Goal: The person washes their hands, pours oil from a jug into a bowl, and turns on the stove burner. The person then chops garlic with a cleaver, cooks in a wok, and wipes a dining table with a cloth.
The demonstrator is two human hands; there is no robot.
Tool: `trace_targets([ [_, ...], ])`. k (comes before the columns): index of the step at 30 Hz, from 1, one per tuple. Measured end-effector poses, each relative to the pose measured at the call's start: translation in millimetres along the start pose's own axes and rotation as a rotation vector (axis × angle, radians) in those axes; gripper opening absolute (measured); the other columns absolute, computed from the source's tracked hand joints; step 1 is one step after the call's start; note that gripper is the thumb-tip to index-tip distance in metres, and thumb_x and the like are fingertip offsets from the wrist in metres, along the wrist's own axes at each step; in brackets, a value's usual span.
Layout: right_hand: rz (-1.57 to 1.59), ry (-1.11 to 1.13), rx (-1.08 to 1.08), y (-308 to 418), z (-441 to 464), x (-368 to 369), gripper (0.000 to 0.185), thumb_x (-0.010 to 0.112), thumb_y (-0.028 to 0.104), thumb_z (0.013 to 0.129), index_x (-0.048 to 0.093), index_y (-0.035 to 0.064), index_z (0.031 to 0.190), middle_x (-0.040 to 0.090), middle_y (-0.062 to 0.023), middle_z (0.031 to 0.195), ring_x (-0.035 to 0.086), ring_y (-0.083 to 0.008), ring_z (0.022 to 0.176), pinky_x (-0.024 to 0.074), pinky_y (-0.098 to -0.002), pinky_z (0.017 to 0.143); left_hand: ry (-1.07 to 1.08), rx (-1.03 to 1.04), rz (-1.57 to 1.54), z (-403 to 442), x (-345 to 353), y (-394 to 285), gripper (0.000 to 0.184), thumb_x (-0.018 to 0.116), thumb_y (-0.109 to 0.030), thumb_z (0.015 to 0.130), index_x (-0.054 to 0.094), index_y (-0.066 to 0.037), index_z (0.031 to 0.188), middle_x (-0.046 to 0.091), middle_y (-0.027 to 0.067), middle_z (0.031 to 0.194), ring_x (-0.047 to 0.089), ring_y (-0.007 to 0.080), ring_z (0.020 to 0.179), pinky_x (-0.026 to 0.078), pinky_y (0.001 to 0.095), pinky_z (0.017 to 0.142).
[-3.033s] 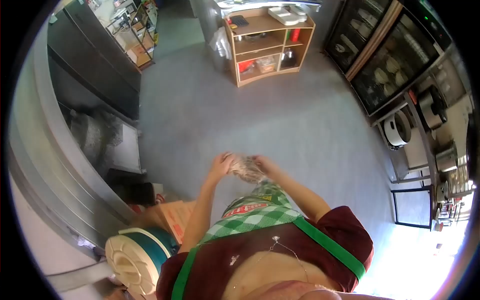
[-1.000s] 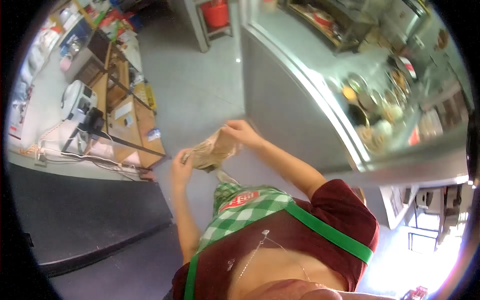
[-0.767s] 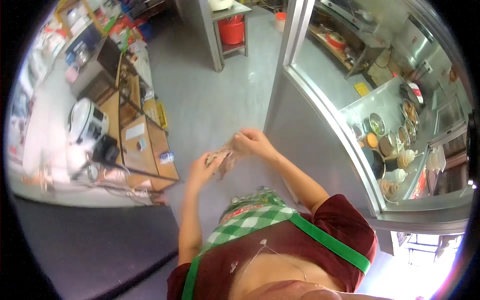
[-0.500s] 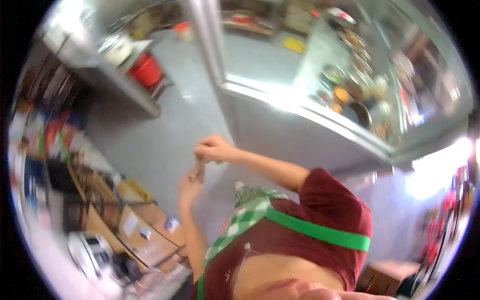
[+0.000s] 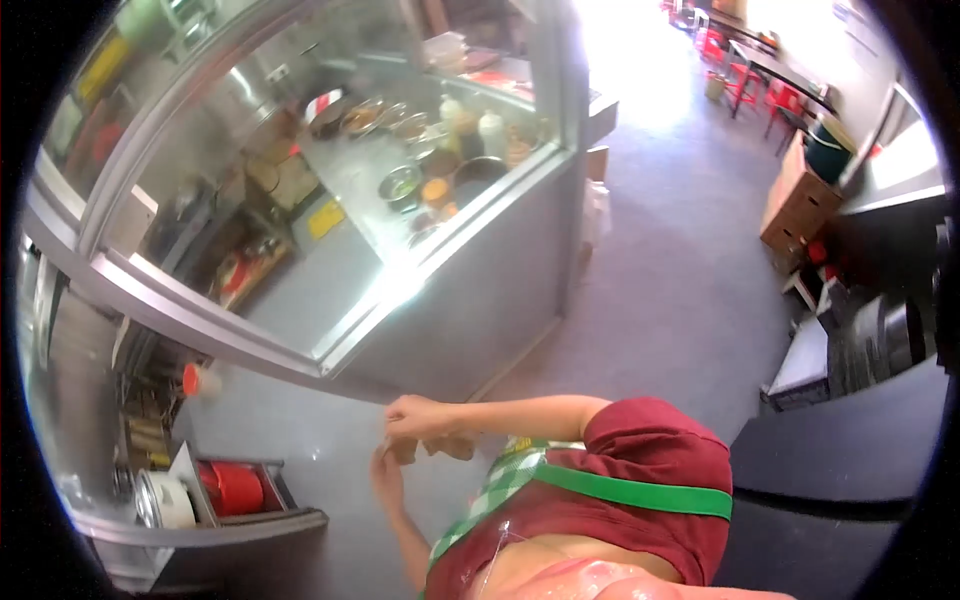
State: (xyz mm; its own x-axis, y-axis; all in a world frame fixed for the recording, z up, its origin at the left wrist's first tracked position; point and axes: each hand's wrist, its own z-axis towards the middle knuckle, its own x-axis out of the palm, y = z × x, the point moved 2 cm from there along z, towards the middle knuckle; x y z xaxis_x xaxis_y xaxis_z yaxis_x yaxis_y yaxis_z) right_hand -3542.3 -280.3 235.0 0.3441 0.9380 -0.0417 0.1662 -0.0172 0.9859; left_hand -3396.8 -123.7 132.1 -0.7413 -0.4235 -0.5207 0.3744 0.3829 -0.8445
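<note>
My right hand is closed, its fingers bent over a limp, tan, crumpled thing. Below it, my left hand meets the same thing with its fingertips, and its fingers look closed there. What the tan thing is, I cannot make out; part of it is hidden behind the right hand. Both hands are held close together in front of my green checked apron.
A glass-and-metal partition stands just ahead; bowls and bottles show behind its glass. Lower left is a counter with a white pot and a red bucket. Wooden boxes and a dark cabinet line the right.
My view has swung to the right, bringing the open floor, tables and red stools into sight. The hands stay together, and the tan thing now hangs partly beneath my right wrist.
</note>
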Motion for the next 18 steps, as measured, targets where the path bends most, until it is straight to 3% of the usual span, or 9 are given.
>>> trace_targets([
  [2,0.022,-0.109,0.008,-17.6,-13.7,5.0,0.024,0.053,0.023,0.073,0.051,0.0000,0.080,0.053,-0.0086,0.077,0.049,-0.0168,0.071,0.0429,-0.0311,0.059,0.075,0.022,0.134,15.6,8.2,-1.8,0.036,0.040,-0.024,0.087,0.050,0.002,0.110,0.057,0.0118,0.099,0.052,0.0213,0.094,0.041,0.0321,0.081],
  [3,0.094,-0.169,-0.055,-29.6,-12.9,8.9,0.027,0.056,0.025,0.072,0.051,0.0009,0.083,0.052,-0.0085,0.077,0.049,-0.0150,0.074,0.0419,-0.0297,0.065,0.110,0.020,0.205,15.3,10.6,-5.8,0.036,0.039,-0.025,0.087,0.050,0.002,0.109,0.057,0.0115,0.097,0.053,0.0213,0.094,0.041,0.0320,0.080],
  [9,0.138,-0.263,0.105,-25.8,-63.8,0.7,0.043,0.059,0.032,0.072,0.049,0.0025,0.102,0.054,-0.0085,0.089,0.050,-0.0155,0.083,0.0412,-0.0298,0.071,0.264,-0.255,-0.608,2.1,51.9,-11.9,0.050,0.037,-0.039,0.087,0.037,-0.006,0.125,0.047,0.0098,0.118,0.047,0.0250,0.105,0.038,0.0400,0.086],
  [10,0.146,-0.245,0.139,-23.8,-69.9,-3.8,0.045,0.058,0.032,0.072,0.049,0.0025,0.105,0.054,-0.0087,0.092,0.050,-0.0159,0.085,0.0414,-0.0300,0.072,0.318,-0.312,-0.590,3.1,63.6,-7.3,0.054,0.036,-0.044,0.087,0.034,-0.008,0.126,0.044,0.0089,0.121,0.045,0.0250,0.107,0.038,0.0417,0.086],
  [12,0.091,-0.350,0.014,-42.2,-63.3,-3.7,0.033,0.057,0.026,0.073,0.049,0.0033,0.095,0.052,-0.0070,0.083,0.048,-0.0155,0.081,0.0406,-0.0314,0.070,0.416,-0.427,-0.552,5.1,88.2,4.2,0.061,0.032,-0.054,0.085,0.029,-0.012,0.129,0.039,0.0071,0.126,0.042,0.0249,0.110,0.036,0.0451,0.087],
  [13,0.064,-0.399,-0.052,-53.3,-59.1,-4.9,0.027,0.057,0.023,0.073,0.049,0.0036,0.090,0.051,-0.0061,0.079,0.048,-0.0153,0.079,0.0402,-0.0321,0.069,0.534,-0.458,-0.674,7.7,102.6,12.3,0.068,0.029,-0.064,0.081,0.030,-0.015,0.127,0.039,0.0059,0.125,0.040,0.0246,0.112,0.036,0.0449,0.086],
  [16,-0.067,-0.257,-0.040,-46.3,-67.4,-10.6,0.029,0.057,0.026,0.072,0.050,0.0035,0.088,0.054,-0.0100,0.081,0.051,-0.0186,0.081,0.0404,-0.0350,0.070,0.846,-0.377,-1.240,1.1,127.6,-18.7,0.066,0.032,-0.064,0.080,0.032,-0.016,0.126,0.040,0.0056,0.124,0.040,0.0249,0.112,0.037,0.0447,0.086],
  [17,-0.203,-0.295,-0.172,-47.2,-67.4,-8.1,0.026,0.055,0.023,0.071,0.049,0.0041,0.088,0.054,-0.0133,0.083,0.053,-0.0237,0.081,0.0401,-0.0369,0.069,0.852,-0.264,-1.263,-7.7,129.0,-46.9,0.067,0.037,-0.062,0.079,0.032,-0.015,0.126,0.041,0.0057,0.123,0.041,0.0241,0.112,0.038,0.0432,0.087],
  [18,-0.264,-0.233,-0.176,-52.3,-67.9,-9.7,0.026,0.054,0.023,0.072,0.048,0.0032,0.087,0.053,-0.0135,0.082,0.052,-0.0232,0.079,0.0397,-0.0367,0.069,0.758,-0.230,-1.281,0.1,138.0,-36.1,0.066,0.038,-0.061,0.078,0.034,-0.014,0.125,0.040,0.0061,0.124,0.040,0.0247,0.112,0.037,0.0425,0.088],
])
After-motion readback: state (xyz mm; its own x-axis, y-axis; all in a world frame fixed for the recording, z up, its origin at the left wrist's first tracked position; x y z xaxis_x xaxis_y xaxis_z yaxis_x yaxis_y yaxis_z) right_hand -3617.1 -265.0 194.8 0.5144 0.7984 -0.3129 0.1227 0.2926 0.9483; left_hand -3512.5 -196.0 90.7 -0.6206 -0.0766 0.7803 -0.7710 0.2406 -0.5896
